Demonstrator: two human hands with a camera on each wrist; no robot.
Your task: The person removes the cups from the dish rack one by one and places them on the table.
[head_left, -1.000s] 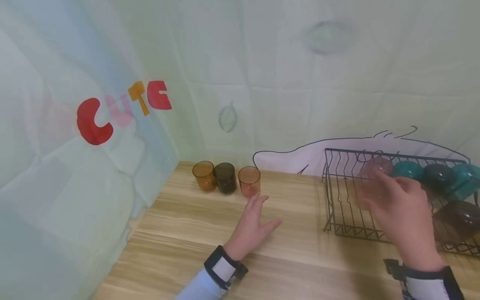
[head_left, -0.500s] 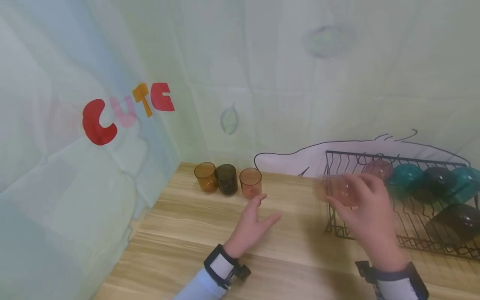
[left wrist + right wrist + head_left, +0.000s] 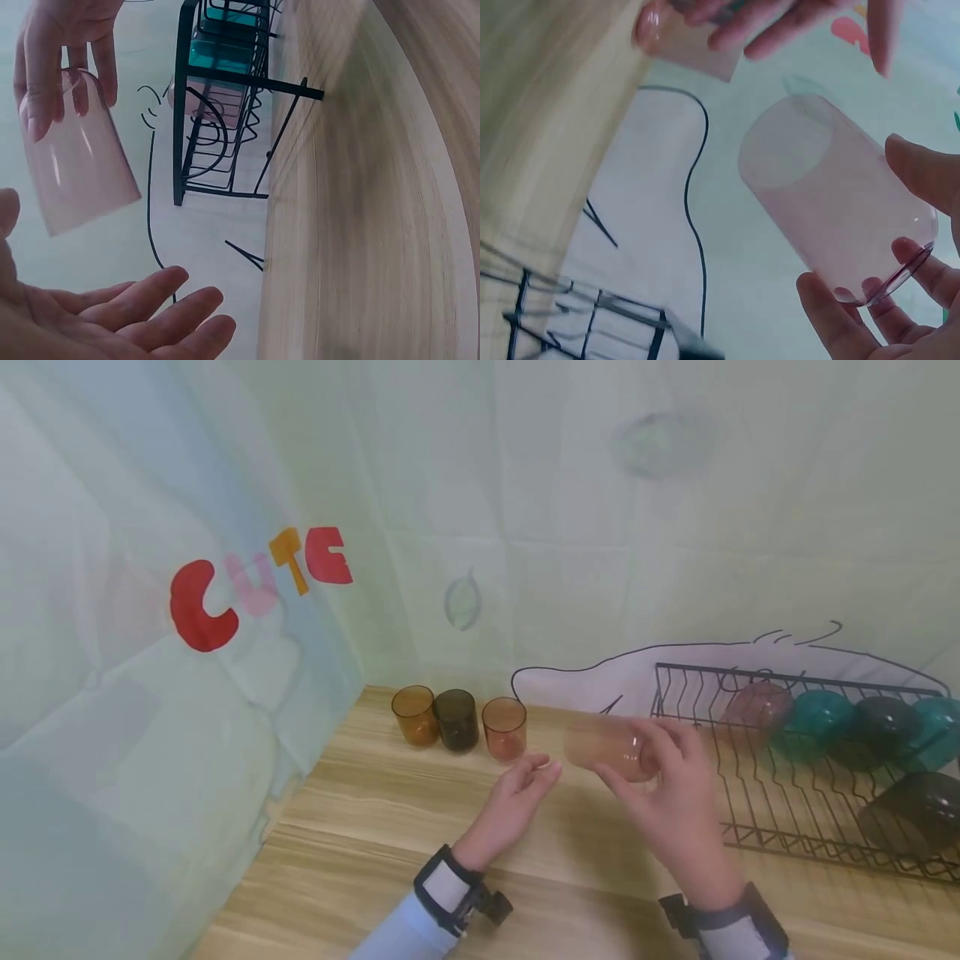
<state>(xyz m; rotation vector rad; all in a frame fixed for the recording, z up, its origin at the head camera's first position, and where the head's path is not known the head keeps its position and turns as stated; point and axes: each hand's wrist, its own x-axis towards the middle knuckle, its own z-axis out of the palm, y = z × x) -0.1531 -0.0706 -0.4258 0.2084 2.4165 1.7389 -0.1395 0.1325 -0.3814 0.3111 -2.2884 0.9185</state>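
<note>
A clear pink glass [image 3: 607, 747] lies on its side in the air over the table, its mouth toward the left. My right hand [image 3: 671, 802] grips it near the base, thumb on one side and fingers on the other, as the right wrist view shows with the glass [image 3: 840, 202]. My left hand [image 3: 510, 810] hovers just left of the glass's mouth, fingers loosely bent and apart from it. Behind that hand, an amber glass [image 3: 415, 718], a dark grey glass [image 3: 457, 722] and another pink glass [image 3: 505, 731] stand upright in a row.
A black wire dish rack [image 3: 787, 835] stands at the right. It holds a pink glass [image 3: 759, 710], a teal glass [image 3: 821, 718], dark glasses and another teal one, bases up or tilted. A printed cloth [image 3: 570, 568] hangs behind the wooden table [image 3: 360, 843].
My right hand has carried the pink glass from the rack leftward over the table. My left hand has drawn its fingers and thumb closer together and moved slightly right.
</note>
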